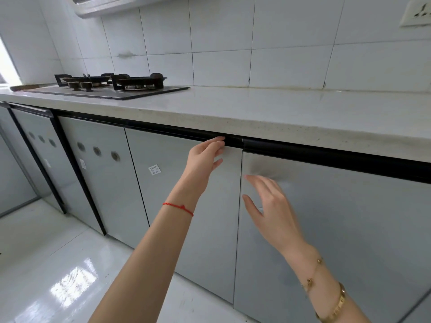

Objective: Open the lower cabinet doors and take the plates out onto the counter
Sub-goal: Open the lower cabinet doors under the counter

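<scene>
The left hand point(205, 157) is up at the top edge of a grey cabinet door point(186, 194), fingers point(219, 142) hooked over its upper right corner right under the black trim strip point(326, 155), so it's gripping the door's edge. There's a red string bracelet point(178, 208) on that wrist. The right hand point(268, 206) is just hanging in front of the next door to the right point(338, 241), fingers spread apart, holding nothing; it looks a bit blurred, and whether it actually touches the panel is hard to say. Gold bracelets point(331, 304) sit on that wrist.

Both doors look shut, or close to it, so no plates can be seen anywhere.

Further left there are two more doors with three round vent holes point(96, 151) each, and a little white sticker point(154, 169) on the door the left hand is on. Above it all runs the pale speckled table point(279, 113), bare on the right side, with a black gas hob point(109, 86) set into it at the far left. White tiled wall point(233, 43) behind, a socket point(417, 14) at the top right, and a shiny light floor point(58, 264) down at the near left.
</scene>
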`<state>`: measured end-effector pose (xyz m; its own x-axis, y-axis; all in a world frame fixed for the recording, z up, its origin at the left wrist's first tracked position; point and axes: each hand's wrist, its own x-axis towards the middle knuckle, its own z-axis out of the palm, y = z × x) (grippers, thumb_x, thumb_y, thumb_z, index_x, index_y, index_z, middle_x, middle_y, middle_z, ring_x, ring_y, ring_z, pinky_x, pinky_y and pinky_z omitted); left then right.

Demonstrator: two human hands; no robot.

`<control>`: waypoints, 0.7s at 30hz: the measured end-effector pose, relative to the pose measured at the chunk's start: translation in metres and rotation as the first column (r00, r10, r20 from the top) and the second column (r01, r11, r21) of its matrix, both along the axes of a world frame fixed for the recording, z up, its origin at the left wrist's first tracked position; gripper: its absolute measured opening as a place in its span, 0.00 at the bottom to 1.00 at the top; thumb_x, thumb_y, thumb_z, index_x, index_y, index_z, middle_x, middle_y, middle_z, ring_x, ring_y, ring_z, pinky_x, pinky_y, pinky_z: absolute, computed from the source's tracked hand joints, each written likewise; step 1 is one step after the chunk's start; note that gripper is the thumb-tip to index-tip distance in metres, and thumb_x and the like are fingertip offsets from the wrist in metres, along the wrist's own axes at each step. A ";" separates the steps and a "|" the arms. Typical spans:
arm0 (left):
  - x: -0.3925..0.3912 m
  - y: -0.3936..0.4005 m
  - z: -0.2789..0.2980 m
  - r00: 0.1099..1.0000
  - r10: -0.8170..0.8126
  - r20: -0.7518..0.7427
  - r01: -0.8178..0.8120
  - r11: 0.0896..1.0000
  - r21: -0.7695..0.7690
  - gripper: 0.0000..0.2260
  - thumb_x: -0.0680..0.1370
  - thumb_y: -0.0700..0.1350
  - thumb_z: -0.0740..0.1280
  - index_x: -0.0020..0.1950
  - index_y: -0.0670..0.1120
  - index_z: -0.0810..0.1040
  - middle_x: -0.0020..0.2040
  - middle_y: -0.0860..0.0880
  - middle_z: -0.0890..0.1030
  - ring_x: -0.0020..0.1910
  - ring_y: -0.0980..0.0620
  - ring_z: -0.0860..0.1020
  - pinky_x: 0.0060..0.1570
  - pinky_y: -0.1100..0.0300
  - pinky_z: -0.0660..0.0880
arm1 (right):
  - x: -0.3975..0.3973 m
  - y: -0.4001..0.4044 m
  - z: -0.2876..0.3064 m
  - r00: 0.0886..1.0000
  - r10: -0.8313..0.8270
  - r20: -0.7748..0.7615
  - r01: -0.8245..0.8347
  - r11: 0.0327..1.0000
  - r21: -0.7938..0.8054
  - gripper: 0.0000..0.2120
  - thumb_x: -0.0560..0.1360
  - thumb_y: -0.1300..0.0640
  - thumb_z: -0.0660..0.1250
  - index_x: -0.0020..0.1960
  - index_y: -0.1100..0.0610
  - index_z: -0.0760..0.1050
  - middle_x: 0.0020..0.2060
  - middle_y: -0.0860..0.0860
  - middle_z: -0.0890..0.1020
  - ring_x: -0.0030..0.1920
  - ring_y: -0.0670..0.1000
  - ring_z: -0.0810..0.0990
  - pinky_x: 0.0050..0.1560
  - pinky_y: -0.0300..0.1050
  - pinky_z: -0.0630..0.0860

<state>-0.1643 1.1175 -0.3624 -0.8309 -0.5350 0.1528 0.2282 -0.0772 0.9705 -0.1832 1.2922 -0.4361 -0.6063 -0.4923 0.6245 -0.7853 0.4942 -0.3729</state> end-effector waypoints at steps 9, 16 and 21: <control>0.010 -0.002 -0.002 0.997 -0.063 -0.038 0.066 0.993 0.099 0.08 0.79 0.40 0.65 0.55 0.48 0.81 0.58 0.49 0.81 0.61 0.54 0.77 0.52 0.63 0.74 | 0.003 -0.014 0.000 1.000 -0.001 -0.006 0.001 1.000 -0.025 0.21 0.79 0.53 0.62 0.70 0.57 0.69 0.64 0.49 0.75 0.67 0.48 0.70 0.66 0.40 0.66; 0.044 -0.019 -0.009 0.997 -0.066 -0.039 0.066 0.998 0.004 0.08 0.78 0.43 0.66 0.52 0.51 0.83 0.52 0.53 0.82 0.58 0.56 0.78 0.49 0.65 0.73 | 0.015 -0.030 -0.002 0.998 0.045 0.039 -0.042 0.997 -0.067 0.23 0.79 0.51 0.62 0.72 0.55 0.66 0.66 0.48 0.73 0.68 0.46 0.68 0.66 0.35 0.63; 0.079 -0.030 -0.010 0.995 -0.087 -0.046 0.085 0.996 -0.040 0.08 0.79 0.45 0.65 0.54 0.52 0.84 0.53 0.51 0.83 0.58 0.55 0.79 0.52 0.63 0.74 | 0.039 -0.038 -0.008 0.993 0.114 0.032 -0.108 0.980 -0.167 0.20 0.77 0.53 0.65 0.68 0.57 0.71 0.62 0.50 0.76 0.64 0.47 0.72 0.64 0.28 0.63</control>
